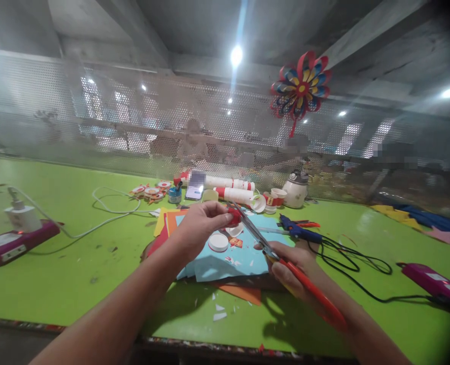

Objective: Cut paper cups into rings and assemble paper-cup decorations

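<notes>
Between the thumb and fingers of my left hand [205, 223] is a small red piece [234, 217], perhaps paper; its exact shape is hard to make out. My right hand [295, 263] grips scissors [253, 228] with red-orange handles, their blades reaching up and left to the red piece. Whether the blades touch it I cannot tell. Under both hands lie light blue sheets [225, 268] on a stack of coloured paper. On them rest a round white lid [218, 242], a small red-and-gold piece [236, 243] and white scraps.
A blue glue gun [301, 231] with a black cord lies at right. Purple power strips [19, 246] stand at both sides. Behind the paper are stacked paper cups [232, 194], a phone [196, 187], a blue bottle [175, 194] and a white kettle-like jug [296, 190]. A paper flower [301, 88] hangs above.
</notes>
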### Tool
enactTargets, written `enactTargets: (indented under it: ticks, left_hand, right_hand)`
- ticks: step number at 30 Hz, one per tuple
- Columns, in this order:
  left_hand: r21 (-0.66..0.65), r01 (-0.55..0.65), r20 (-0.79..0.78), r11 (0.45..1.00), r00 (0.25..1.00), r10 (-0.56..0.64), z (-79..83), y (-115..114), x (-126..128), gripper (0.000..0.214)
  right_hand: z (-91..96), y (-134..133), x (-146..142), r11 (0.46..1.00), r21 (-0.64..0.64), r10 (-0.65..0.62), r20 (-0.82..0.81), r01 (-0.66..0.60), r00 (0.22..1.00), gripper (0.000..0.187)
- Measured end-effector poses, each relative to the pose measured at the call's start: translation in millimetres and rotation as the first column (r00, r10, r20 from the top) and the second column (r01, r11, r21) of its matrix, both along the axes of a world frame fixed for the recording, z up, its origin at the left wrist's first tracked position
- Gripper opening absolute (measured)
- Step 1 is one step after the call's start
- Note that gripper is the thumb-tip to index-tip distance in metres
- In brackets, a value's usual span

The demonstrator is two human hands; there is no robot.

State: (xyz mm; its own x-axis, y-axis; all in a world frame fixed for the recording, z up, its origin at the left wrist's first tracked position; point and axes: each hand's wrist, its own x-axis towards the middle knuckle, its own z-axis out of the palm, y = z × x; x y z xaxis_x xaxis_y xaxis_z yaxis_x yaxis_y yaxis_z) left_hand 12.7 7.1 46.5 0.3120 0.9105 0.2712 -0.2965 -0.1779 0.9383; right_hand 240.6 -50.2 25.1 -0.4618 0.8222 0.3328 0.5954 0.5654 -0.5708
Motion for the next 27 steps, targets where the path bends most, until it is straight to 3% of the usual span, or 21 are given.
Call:
enactTargets:
  ticks: [13,27]
  left_hand:
    - [0.013,-0.002,0.009,1.0,1.0,0.002,-0.7,-0.6,0.1,0.02]
    - [0.027,0.01,-0.006,1.0,1.0,-0.01,0.1,0.0,-0.9,0.019]
  right_hand:
    - [-4.1,2.4,-2.2,0.995,0.081,-0.068,0.022,0.066,0.997,0.047]
    - [-2.8,0.2,-3.3,0.996,0.061,-0.061,-0.005,0.062,0.998,0.045]
